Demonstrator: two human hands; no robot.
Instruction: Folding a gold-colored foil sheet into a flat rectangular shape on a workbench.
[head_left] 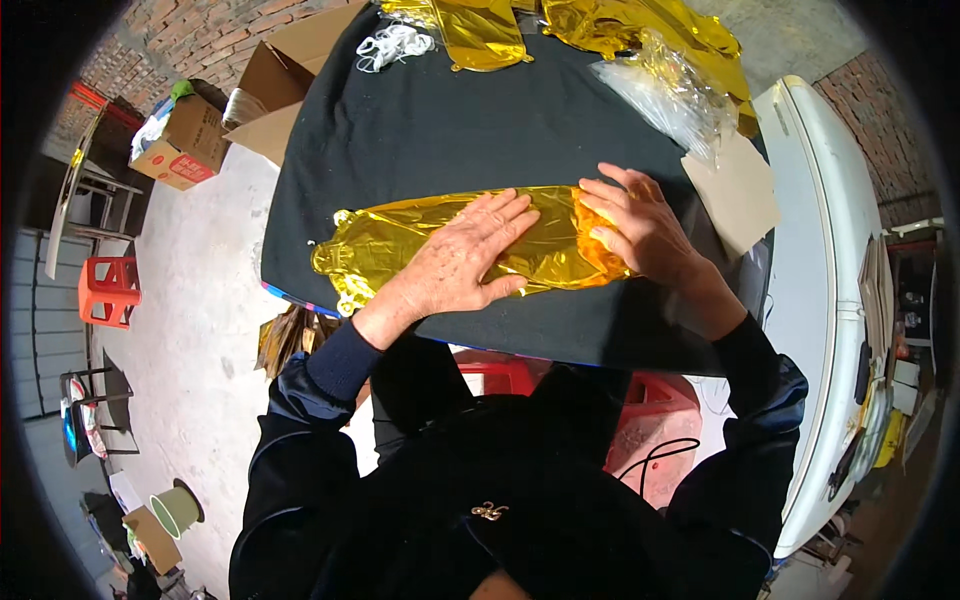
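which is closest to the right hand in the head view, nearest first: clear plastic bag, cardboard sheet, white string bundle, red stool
From the right hand, which lies flat on the gold foil balloon:
1. Cardboard sheet, just right of the hand on the black table.
2. Clear plastic bag, at the table's far right.
3. White string bundle, far left corner of the table.
4. Red stool, on the floor far left.

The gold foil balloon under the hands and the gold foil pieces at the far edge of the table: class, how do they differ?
The gold foil balloon lies flat, alone, near the table's front edge, pressed by the left hand and the right hand. The far gold foil pieces lie heaped, crumpled and untouched, partly cut off by the picture's top. Both are shiny gold and rest on the black cloth.
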